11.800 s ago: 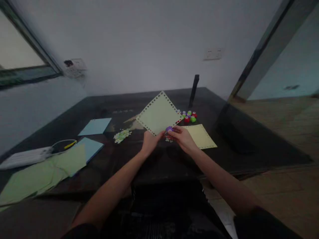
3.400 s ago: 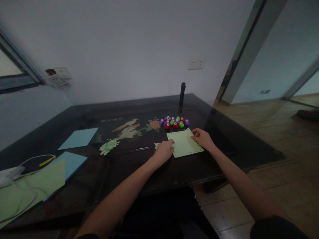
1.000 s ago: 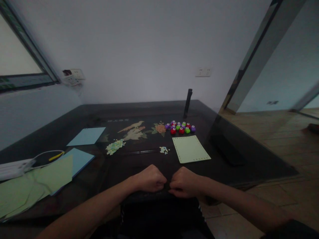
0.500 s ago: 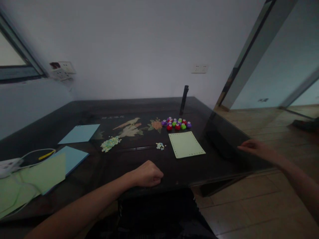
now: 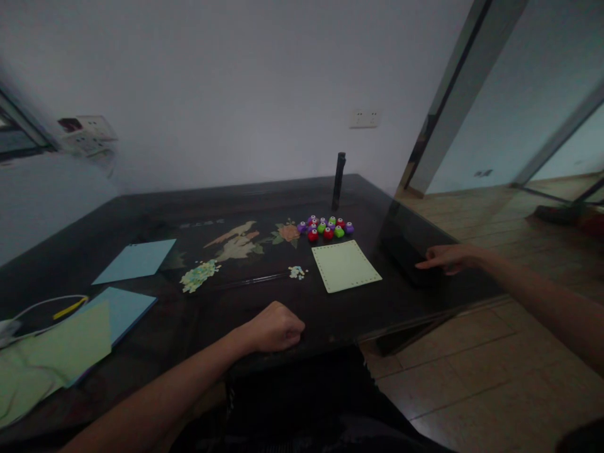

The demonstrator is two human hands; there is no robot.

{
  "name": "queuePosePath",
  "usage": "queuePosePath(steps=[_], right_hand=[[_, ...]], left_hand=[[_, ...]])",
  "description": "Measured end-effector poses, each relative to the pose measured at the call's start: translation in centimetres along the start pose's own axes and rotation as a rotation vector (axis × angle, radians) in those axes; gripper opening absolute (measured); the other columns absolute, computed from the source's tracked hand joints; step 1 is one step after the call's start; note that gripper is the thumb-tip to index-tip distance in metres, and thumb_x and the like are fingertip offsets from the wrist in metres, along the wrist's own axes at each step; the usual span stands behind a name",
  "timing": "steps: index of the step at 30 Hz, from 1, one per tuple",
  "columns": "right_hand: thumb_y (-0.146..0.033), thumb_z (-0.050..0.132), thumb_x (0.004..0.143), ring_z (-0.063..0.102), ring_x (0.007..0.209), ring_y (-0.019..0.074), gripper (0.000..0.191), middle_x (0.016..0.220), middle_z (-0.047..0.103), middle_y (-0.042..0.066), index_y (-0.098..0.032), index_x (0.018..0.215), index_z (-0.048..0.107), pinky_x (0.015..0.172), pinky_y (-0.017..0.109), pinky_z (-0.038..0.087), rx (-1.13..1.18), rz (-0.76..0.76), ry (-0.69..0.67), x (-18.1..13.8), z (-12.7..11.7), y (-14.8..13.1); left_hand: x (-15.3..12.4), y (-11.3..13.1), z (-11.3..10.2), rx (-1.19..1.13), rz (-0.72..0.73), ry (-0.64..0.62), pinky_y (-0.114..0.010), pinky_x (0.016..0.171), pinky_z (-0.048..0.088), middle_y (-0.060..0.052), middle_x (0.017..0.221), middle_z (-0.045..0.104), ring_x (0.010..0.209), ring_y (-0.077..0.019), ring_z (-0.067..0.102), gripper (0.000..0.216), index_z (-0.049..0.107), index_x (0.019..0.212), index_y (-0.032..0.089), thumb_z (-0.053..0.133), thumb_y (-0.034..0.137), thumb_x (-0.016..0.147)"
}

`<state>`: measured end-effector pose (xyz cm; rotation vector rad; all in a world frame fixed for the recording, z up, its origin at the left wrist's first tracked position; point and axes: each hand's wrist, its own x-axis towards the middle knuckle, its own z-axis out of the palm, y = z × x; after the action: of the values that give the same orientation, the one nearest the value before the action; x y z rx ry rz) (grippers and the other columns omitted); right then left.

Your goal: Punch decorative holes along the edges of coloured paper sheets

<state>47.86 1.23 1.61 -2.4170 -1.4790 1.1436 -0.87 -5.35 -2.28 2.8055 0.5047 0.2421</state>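
My left hand [image 5: 278, 327] rests as a fist near the table's front edge, with nothing showing in it. At the right side of the table, my right hand [image 5: 447, 259] has its index finger stretched out and the other fingers curled under. Its fingertip is over or on a flat black rectangular object [image 5: 401, 251], too dark to name. Left of that object lies a pale green sheet [image 5: 346, 267] with small marks along its edges. A small pile of tiny pale pieces [image 5: 297, 272] sits between the sheet and my left hand.
Several red, green and purple pieces with eye-like tops [image 5: 328, 229] cluster behind the sheet. A black upright stick [image 5: 338, 181] stands farther back. Leftward are a larger pile of pale bits [image 5: 200, 275], blue sheets [image 5: 136, 261], green paper [image 5: 70, 343] and a white cable [image 5: 51, 292].
My right hand has moved left, from beyond the table's right edge to the black object. My left fist stays in place. The view has shifted slightly to the right.
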Motion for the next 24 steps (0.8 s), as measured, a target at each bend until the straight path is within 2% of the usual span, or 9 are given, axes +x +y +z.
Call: queuePosePath(steps=[3, 9, 13, 16, 20, 22, 24], right_hand=[[-0.051, 0.076, 0.057, 0.046, 0.052, 0.0098, 0.042, 0.06, 0.049, 0.0, -0.017, 0.068, 0.054, 0.045, 0.025, 0.041, -0.078, -0.006, 0.023, 0.5, 0.2, 0.1], [-0.06, 0.074, 0.055, 0.046, 0.057, 0.0101, 0.049, 0.065, 0.049, -0.001, -0.018, 0.071, 0.054, 0.046, 0.022, 0.043, -0.107, -0.017, -0.027, 0.5, 0.0, 0.5], [-0.065, 0.069, 0.06, 0.047, 0.06, 0.0118, 0.051, 0.069, 0.049, 0.001, -0.018, 0.076, 0.056, 0.049, 0.024, 0.046, -0.017, -0.034, -0.058, 0.3, -0.4, 0.6], [-0.068, 0.063, 0.063, 0.046, 0.059, 0.0124, 0.052, 0.063, 0.046, 0.0, -0.018, 0.079, 0.058, 0.051, 0.026, 0.048, 0.024, -0.001, -0.074, 0.3, -0.6, 0.3], [-0.059, 0.063, 0.071, 0.045, 0.058, 0.0115, 0.043, 0.06, 0.044, -0.002, -0.018, 0.078, 0.056, 0.054, 0.027, 0.046, -0.018, 0.059, -0.076, -0.1, -0.2, -0.6], [-0.057, 0.061, 0.074, 0.044, 0.058, 0.0111, 0.041, 0.06, 0.044, -0.002, -0.017, 0.075, 0.053, 0.054, 0.027, 0.044, -0.035, 0.023, 0.017, -0.7, 0.4, -0.9], [-0.06, 0.055, 0.076, 0.043, 0.058, 0.011, 0.043, 0.059, 0.043, -0.002, -0.018, 0.071, 0.05, 0.054, 0.026, 0.041, -0.056, -0.064, 0.215, -1.3, 1.2, -1.2]], left_hand=[[0.0, -0.1, 0.1, -0.001, 0.009, 0.008, -0.023, 0.05, 0.026, 0.003, 0.05, 0.046, 0.048, -0.0085, 0.043, 0.02, 0.036, 0.055, 0.018, 0.047, 0.007, 0.068], [0.0, -0.4, 0.5, 0.004, 0.023, 0.026, -0.022, 0.05, 0.025, 0.004, 0.049, 0.045, 0.048, -0.0082, 0.042, 0.02, 0.035, 0.055, 0.017, 0.046, 0.006, 0.067], [0.0, -0.3, 0.5, 0.001, 0.018, 0.026, -0.023, 0.051, 0.024, 0.004, 0.049, 0.045, 0.048, -0.0084, 0.041, 0.02, 0.034, 0.056, 0.018, 0.046, 0.007, 0.068], [0.0, -0.3, 0.4, -0.004, 0.014, 0.021, -0.024, 0.051, 0.024, 0.004, 0.049, 0.043, 0.048, -0.0085, 0.04, 0.021, 0.033, 0.056, 0.018, 0.046, 0.007, 0.068], [0.0, -0.3, 0.3, 0.003, 0.014, 0.014, -0.023, 0.051, 0.024, 0.004, 0.05, 0.043, 0.048, -0.0083, 0.04, 0.021, 0.033, 0.056, 0.018, 0.046, 0.006, 0.068], [0.0, -0.3, 0.4, -0.003, 0.017, 0.013, -0.023, 0.051, 0.024, 0.004, 0.05, 0.044, 0.048, -0.0083, 0.041, 0.02, 0.034, 0.056, 0.018, 0.046, 0.007, 0.069], [0.0, -0.3, 0.4, -0.009, 0.02, 0.017, -0.023, 0.051, 0.025, 0.004, 0.05, 0.044, 0.048, -0.0085, 0.041, 0.02, 0.034, 0.057, 0.018, 0.046, 0.007, 0.069]])
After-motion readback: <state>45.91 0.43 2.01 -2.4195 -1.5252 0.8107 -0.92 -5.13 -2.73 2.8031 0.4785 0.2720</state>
